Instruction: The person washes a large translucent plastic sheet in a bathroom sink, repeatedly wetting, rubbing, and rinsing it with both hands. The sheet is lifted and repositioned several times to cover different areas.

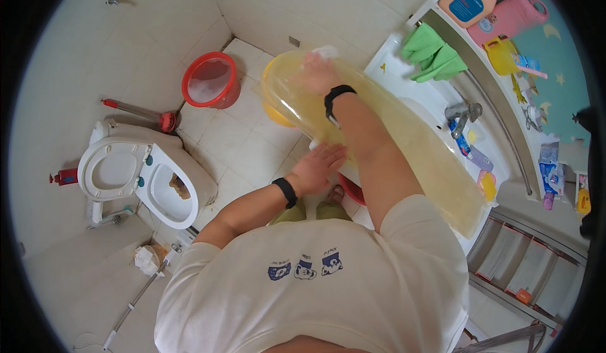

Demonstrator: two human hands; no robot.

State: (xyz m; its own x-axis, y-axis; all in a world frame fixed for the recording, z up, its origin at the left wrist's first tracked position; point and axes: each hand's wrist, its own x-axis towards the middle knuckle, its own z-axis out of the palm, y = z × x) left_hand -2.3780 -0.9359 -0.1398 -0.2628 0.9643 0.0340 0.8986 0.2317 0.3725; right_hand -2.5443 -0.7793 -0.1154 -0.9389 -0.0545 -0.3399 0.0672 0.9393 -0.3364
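A long, yellowish see-through plastic sheet point(404, 138) lies across the white washbasin point(385, 69), its far left end curving down over the side. My right hand point(319, 75) is on the sheet's far end, pressing a crumpled white cloth point(326, 51) that shows past the fingers; motion blurs the fingertips slightly. My left hand point(317, 169) is nearer to me, its fingers stretched out against the sheet's near edge. Below that far end, a yellow basin point(278, 114) stands on the floor, partly covered by the sheet.
A red bucket point(211, 82) of cloudy water stands near the wall. At left are a toilet point(170, 192) and a red plunger point(165, 121). A green cloth point(435, 53) hangs beside the faucet point(464, 114). Bottles crowd the shelf point(435, 3); a rack point(524, 264) stands at right.
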